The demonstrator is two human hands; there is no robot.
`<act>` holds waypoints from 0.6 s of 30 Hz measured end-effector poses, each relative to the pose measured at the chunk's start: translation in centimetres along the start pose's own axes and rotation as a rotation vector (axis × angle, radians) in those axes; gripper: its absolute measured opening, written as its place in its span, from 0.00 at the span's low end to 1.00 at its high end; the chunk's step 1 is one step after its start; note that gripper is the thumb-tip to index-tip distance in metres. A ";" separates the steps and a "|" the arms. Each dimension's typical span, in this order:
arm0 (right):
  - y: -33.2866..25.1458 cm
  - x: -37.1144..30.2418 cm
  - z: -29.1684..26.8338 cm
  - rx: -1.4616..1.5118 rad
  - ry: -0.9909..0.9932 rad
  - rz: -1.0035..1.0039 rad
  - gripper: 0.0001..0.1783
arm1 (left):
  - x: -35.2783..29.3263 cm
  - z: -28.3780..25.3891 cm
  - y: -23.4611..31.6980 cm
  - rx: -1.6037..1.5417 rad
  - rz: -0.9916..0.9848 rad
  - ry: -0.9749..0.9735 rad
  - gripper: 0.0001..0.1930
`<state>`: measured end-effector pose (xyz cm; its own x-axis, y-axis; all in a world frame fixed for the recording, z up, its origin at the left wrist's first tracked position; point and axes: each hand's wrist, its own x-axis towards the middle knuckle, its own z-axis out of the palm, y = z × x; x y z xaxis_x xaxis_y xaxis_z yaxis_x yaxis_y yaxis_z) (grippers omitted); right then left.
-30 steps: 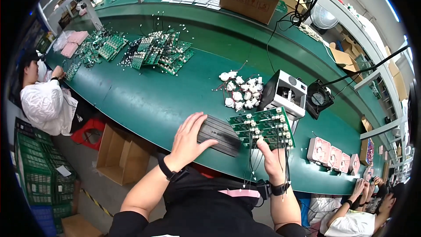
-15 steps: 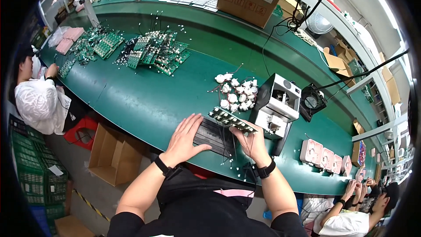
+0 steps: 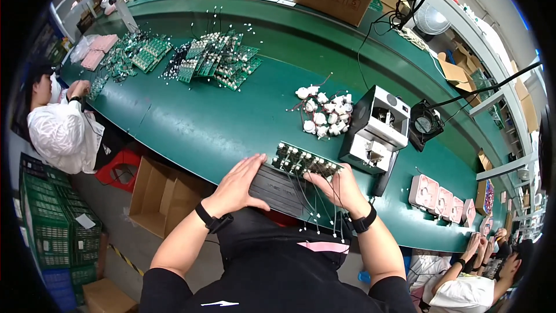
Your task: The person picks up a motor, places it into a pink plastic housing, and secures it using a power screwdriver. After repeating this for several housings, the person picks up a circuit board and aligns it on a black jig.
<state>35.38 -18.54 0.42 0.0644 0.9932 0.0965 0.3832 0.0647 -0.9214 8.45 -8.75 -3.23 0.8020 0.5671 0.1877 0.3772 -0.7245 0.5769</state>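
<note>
My right hand (image 3: 343, 188) grips the right end of a green circuit board panel (image 3: 302, 161) set with white parts. The panel is tilted up above the table, and thin dark wires with white tips hang from it toward my lap. Under it lies a flat black ridged plate (image 3: 273, 190) at the table's front edge. With fingers stretched and thumb apart, my left hand (image 3: 238, 185) rests along the plate's left side. Beyond the panel sits a heap of round white parts with red and dark wires (image 3: 325, 117).
A white and black bench machine (image 3: 379, 133) stands right of the white heap, a small black fan (image 3: 427, 124) behind it. Pink cases (image 3: 424, 191) line the right. Stacked circuit boards (image 3: 217, 61) lie far left. Co-workers sit at both ends; a cardboard box (image 3: 165, 197) is below left.
The circuit board panel has tipped so more of its populated face shows, and its wires now hang down over the plate's right end. My left hand stays on the plate. The whole view shifted slightly.
</note>
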 end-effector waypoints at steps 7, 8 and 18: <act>0.6 0.3 2.6 -0.266 -0.050 -0.044 0.13 | 1.0 1.7 -0.5 -0.170 -0.161 0.203 0.30; 0.5 0.2 2.6 -0.239 -0.033 -0.073 0.13 | 0.9 2.1 -0.6 -0.143 -0.139 0.234 0.25; 1.4 0.1 3.0 -0.161 0.002 -0.116 0.13 | 1.9 3.2 -1.0 -0.104 -0.110 0.324 0.14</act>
<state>33.20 -18.12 -2.02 0.0131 0.9799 0.1990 0.5307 0.1619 -0.8320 11.07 -8.24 -6.03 0.5646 0.7464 0.3524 0.3905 -0.6177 0.6827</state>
